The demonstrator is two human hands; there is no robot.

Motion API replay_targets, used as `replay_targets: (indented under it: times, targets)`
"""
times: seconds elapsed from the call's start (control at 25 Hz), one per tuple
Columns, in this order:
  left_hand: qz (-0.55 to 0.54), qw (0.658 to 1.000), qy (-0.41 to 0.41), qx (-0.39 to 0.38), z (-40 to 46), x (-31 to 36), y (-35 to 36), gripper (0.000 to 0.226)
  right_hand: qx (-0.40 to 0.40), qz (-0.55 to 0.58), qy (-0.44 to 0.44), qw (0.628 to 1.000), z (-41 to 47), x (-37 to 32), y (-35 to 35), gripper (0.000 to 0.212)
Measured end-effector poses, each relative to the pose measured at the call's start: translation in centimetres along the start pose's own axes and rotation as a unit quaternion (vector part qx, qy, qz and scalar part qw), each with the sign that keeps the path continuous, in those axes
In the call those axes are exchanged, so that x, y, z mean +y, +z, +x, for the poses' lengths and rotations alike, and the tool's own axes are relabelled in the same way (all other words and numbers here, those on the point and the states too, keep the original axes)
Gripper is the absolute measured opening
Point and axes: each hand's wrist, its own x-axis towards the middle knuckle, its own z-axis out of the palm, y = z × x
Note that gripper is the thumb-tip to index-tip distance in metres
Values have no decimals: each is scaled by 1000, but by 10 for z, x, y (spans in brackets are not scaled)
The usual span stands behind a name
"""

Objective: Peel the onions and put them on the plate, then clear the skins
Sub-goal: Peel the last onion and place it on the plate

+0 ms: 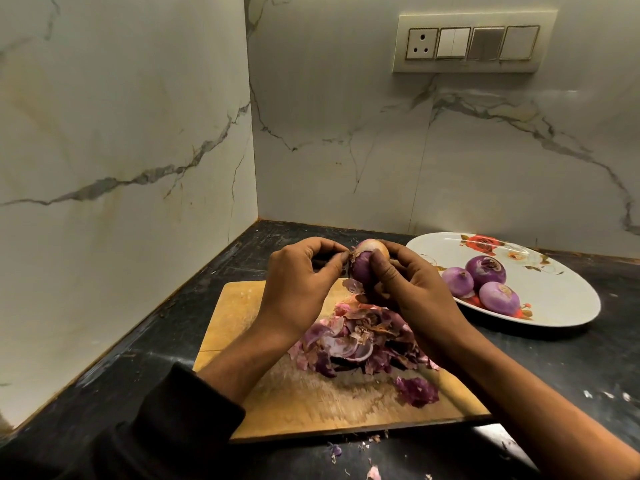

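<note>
The half-peeled onion is held in the air over the cutting board, the right hand curled round it while the left hand pinches a strip of dry skin at its tip. To peel cleanly, I'd pull that strip downward along the bulb, turning the onion so scraps drop onto the skins heaped below. Three peeled onions sit on the plate to the right on the dark desk.

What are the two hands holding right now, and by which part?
The right hand grips the onion around its body. The left hand pinches the dry skin at its top end.
</note>
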Motion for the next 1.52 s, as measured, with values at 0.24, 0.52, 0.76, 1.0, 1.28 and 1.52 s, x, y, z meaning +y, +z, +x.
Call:
replay_targets:
  times: [0.24,0.52,0.76,1.0,1.28,1.52]
  targets:
    - [-79,993,-77,-48,3,-3,1,12,-17,2,-1,1000,0,1,1,50]
    - [-107,992,-30,-56,0,3,-2,19,3,-28,-32,999,-1,-7,4,58]
    - [-70,996,-7,-46,-2,2,-1,23,8,-81,-42,996,0,-7,2,61]
    - [8,999,32,-13,-4,5,0,19,8,-96,-32,995,0,-6,4,61]
    - [43,998,37,15,-4,3,2,11,19,-107,-44,993,-4,-3,8,59]
    - [-21,999,-47,10,1,0,-2,10,14,-68,-28,997,-4,-3,6,74]
